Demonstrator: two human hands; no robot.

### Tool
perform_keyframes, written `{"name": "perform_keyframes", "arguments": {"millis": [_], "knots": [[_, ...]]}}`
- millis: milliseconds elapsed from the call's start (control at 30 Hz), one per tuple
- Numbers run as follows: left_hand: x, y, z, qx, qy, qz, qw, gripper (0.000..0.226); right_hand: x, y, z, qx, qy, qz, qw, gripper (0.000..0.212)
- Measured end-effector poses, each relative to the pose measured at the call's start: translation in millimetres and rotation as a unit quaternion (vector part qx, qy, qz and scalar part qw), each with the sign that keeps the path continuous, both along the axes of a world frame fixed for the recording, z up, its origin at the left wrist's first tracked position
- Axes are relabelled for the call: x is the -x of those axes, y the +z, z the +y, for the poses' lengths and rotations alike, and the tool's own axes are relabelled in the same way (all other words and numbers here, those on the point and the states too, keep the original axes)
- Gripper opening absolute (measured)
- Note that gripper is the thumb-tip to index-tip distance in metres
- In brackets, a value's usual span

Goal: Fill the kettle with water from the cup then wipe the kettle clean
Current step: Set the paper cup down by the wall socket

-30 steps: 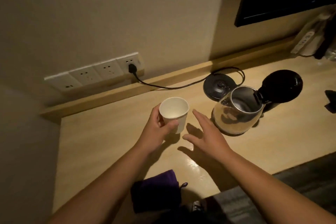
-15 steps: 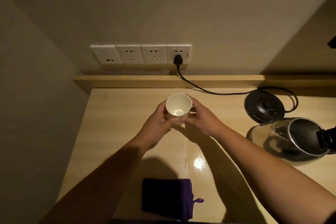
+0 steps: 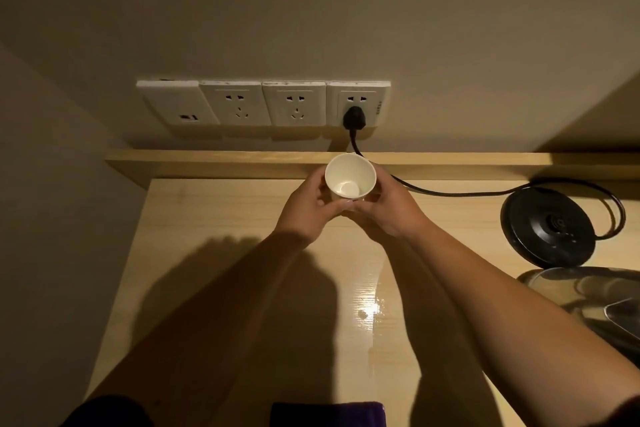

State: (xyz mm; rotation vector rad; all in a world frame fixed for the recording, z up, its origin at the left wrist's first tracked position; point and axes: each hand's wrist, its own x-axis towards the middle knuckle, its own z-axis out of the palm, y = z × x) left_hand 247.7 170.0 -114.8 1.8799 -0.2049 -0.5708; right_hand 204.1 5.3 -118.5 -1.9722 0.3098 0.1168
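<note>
I see both of the person's hands raised over the wooden table [image 3: 214, 218], near its back edge, cupped together around a white paper cup [image 3: 350, 177]. The left hand [image 3: 308, 208] curls its fingers and thumb around the cup's left side; the right hand [image 3: 388, 210] curls around the right side, and the fingertips of both meet under the cup's base. The cup is tipped with its mouth toward me, so I can see its pale inside and round bottom; I cannot tell whether there is water in it.

The glass kettle [image 3: 585, 298] sits at the table's right edge, partly cut off by the frame and well apart from the cup. Just behind it lies its round black base [image 3: 549, 230], whose black cord [image 3: 450, 192] runs along the back edge up to a plug [image 3: 354, 114] in the rightmost of four white wall sockets [image 3: 265, 102]. A purple cloth [image 3: 327, 414] lies at the table's front edge, between the forearms.
</note>
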Motion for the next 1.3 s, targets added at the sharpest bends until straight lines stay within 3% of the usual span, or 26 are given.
{"name": "perform_keyframes", "arguments": {"millis": [300,467,600,733,900,1133,1300], "knots": [[-4,-8,-1,-0.038,-0.006,-0.039,0.999,0.067,-1,-1,-5,0.038,-0.013,0.043,0.998,0.085],[3,2,11,0.015,-0.039,0.004,0.999,0.077,4,4,-3,0.066,0.005,0.051,0.997,0.084],[21,7,29,-0.108,-0.028,-0.048,0.993,0.079,19,16,-4,0.086,0.008,0.048,0.995,0.082],[55,8,53,-0.265,-0.076,-0.131,0.952,0.068,59,23,-2,0.19,0.011,0.051,0.98,0.063],[116,9,76,-0.418,-0.201,-0.283,0.84,0.061,150,21,12,0.365,0.086,0.048,0.926,0.051],[181,7,76,-0.44,-0.302,-0.314,0.785,0.064,253,13,19,0.456,0.13,0.057,0.879,0.05],[206,18,47,-0.424,-0.329,-0.355,0.765,0.065,302,24,-6,0.489,0.084,0.053,0.867,0.041]]}}
